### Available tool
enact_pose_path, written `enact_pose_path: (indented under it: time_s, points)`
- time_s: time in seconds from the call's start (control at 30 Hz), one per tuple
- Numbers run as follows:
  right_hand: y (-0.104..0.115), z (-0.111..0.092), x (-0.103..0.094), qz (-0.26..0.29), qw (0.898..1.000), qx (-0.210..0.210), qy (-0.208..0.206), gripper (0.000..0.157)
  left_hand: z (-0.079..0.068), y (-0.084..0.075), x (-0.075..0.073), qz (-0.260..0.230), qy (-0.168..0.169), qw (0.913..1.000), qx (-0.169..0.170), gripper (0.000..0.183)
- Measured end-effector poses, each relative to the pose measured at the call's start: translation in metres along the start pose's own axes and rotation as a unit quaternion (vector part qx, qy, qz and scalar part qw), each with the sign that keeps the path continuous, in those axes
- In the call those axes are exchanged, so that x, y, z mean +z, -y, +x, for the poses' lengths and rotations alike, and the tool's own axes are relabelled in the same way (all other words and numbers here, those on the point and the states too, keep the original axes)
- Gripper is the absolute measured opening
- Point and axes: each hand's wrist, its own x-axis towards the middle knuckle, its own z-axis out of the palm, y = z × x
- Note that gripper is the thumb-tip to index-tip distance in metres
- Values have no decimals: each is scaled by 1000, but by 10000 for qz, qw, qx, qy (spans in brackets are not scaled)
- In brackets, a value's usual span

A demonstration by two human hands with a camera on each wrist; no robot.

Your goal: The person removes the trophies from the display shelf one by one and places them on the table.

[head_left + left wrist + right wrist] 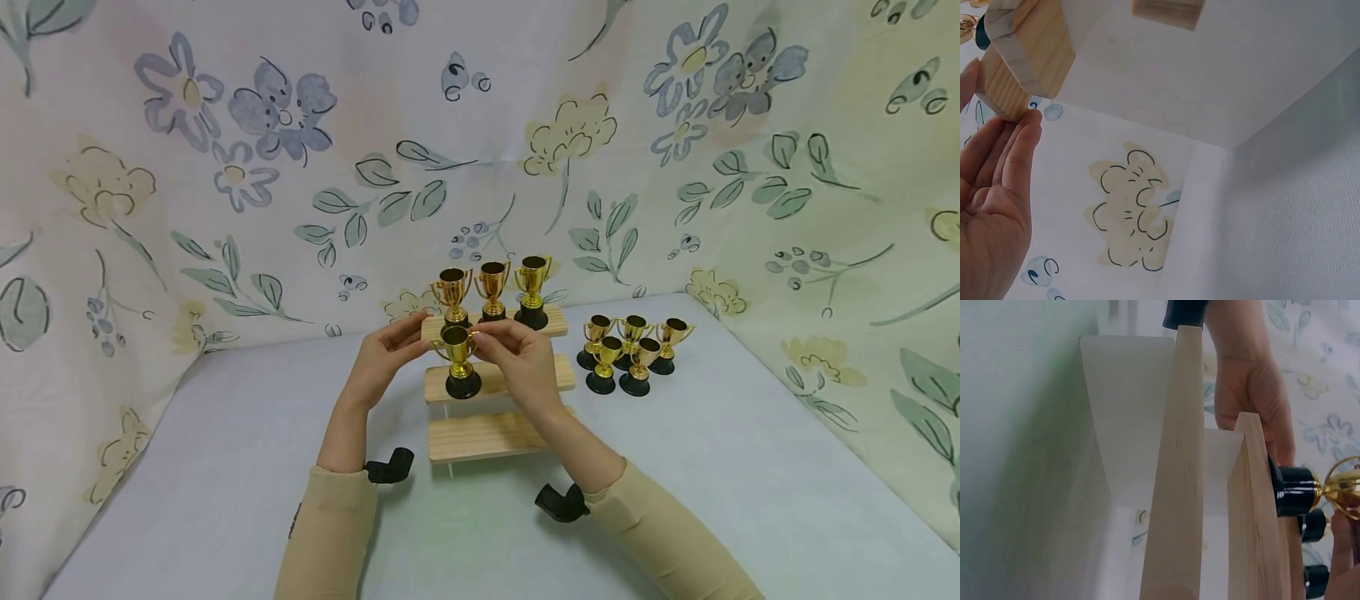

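A three-tier wooden display stand [480, 437] bears small gold trophy cups with black bases. My left hand [382, 358] is at the left end of its top board; in the left wrist view, fingers [1016, 150] and thumb lie on opposite sides of that board end [1004, 84]. My right hand [525, 358] pinches the right handle of a trophy cup [457, 354], which stands upright on the middle board near its left end. In the right wrist view, this trophy's black base [1294, 490] meets the board, with my right fingers [1342, 550] by the cup.
On the top board stand three trophies, one of them the right-hand trophy [532, 287]. Several more trophies [633, 358] are grouped on the white table [712, 450] to the right of the stand. A flowered cloth [480, 167] hangs behind and at the sides.
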Motion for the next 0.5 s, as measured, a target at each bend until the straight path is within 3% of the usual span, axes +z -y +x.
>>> enact_pose_path:
  time_s: [0.5]
  points:
    - [0,-4,-17,16,9996,40,-273,20,2,2,0,-103,7,9999,40,63]
